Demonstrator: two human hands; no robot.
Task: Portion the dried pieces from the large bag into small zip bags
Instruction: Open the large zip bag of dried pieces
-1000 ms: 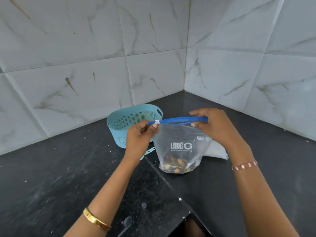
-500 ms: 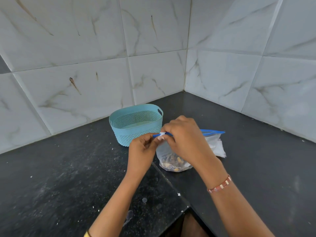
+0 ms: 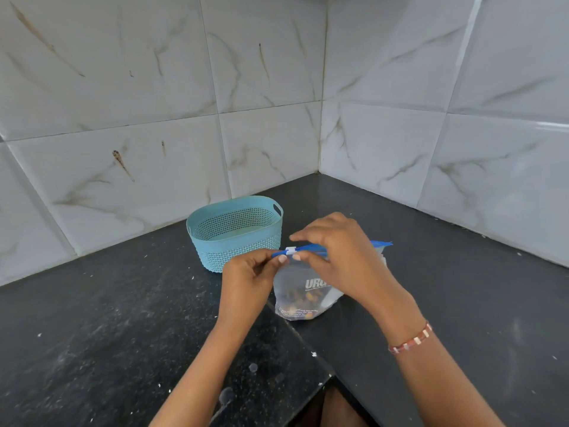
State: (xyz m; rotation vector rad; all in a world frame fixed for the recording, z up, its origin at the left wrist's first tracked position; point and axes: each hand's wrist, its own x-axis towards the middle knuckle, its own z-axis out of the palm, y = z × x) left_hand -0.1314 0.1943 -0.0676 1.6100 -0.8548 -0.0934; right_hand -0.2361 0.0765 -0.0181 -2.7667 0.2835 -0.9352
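A small clear zip bag (image 3: 303, 298) with a blue zip strip and a white slider (image 3: 291, 250) stands on the black counter, brown dried pieces (image 3: 300, 298) in its bottom. My left hand (image 3: 249, 280) pinches the strip's left end beside the slider. My right hand (image 3: 335, 257) reaches over the bag's top and pinches the strip at the slider. The strip's right end (image 3: 381, 243) sticks out past my right hand. The large bag is mostly hidden behind my right hand.
A teal perforated basket (image 3: 237, 235) stands just behind the bag, near the left wall. The black counter (image 3: 123, 318) fills a tiled corner, with a notch in its front edge (image 3: 326, 377) below my arms.
My right hand slid left along the zip strip from its right end to the slider beside my left hand. The bag came down from mid-air onto the counter.
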